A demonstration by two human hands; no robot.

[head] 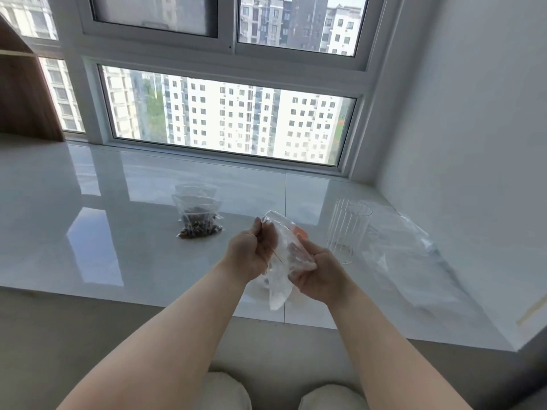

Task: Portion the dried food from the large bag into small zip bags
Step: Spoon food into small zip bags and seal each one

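In front of me the glossy white sill (pixel 88 208) carries two small zip bags of dark dried food (pixel 197 217) left of centre, a clear ribbed glass (pixel 347 230) standing upright to the right, and a large clear plastic bag (pixel 411 258) lying flat just beside it.

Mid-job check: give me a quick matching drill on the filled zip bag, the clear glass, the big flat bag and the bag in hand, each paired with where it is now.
Things:
1. filled zip bag
2. clear glass
3. large clear bag
4. small zip bag

Places or states:
A. lying flat on the sill, far right by the wall
B. held up between the left hand and right hand
C. standing upright, just right of the hands
D. resting on the sill left of the hands, dark dried food inside

Pairs: 1-D, 2-C, 3-A, 4-B
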